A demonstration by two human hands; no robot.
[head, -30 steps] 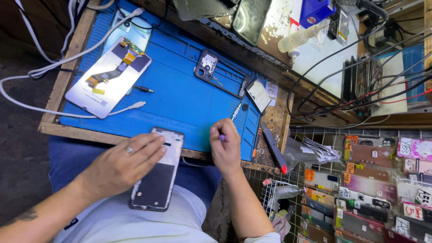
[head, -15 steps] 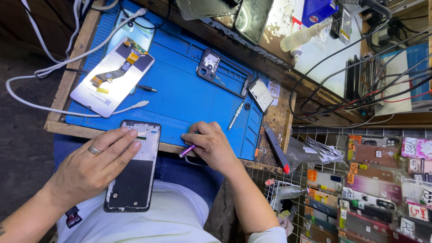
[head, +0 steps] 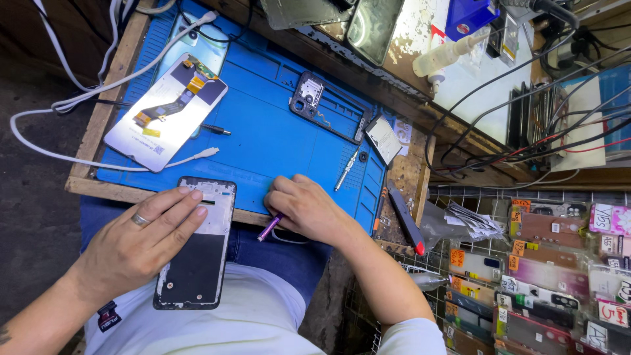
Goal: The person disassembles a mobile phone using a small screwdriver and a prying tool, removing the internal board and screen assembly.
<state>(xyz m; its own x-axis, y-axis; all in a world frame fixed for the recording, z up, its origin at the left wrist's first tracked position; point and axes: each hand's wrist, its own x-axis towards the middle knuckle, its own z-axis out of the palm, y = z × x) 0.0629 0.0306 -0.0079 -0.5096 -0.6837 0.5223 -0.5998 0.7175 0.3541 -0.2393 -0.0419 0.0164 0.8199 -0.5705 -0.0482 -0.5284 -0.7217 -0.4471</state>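
Note:
My left hand (head: 135,244), with a ring on one finger, lies over an opened black phone frame (head: 197,253) and holds it against my lap at the bench's front edge. My right hand (head: 307,209) is closed around a small purple tool (head: 270,227) whose tip points down and left, towards the phone frame. The hand rests on the front edge of the blue work mat (head: 263,131). The tool tip and the phone frame are a short way apart.
On the mat lie a white display panel with flex cables (head: 164,115), a black camera-side frame piece (head: 307,95), a metal screwdriver (head: 345,171) and a small white part (head: 384,139). White cables (head: 66,105) loop at the left. A wire rack of packaged parts (head: 545,276) stands at the right.
My right hand has drawn back from the mat to its front edge with the purple tool. My left hand has shifted the phone frame left and lower onto my lap.

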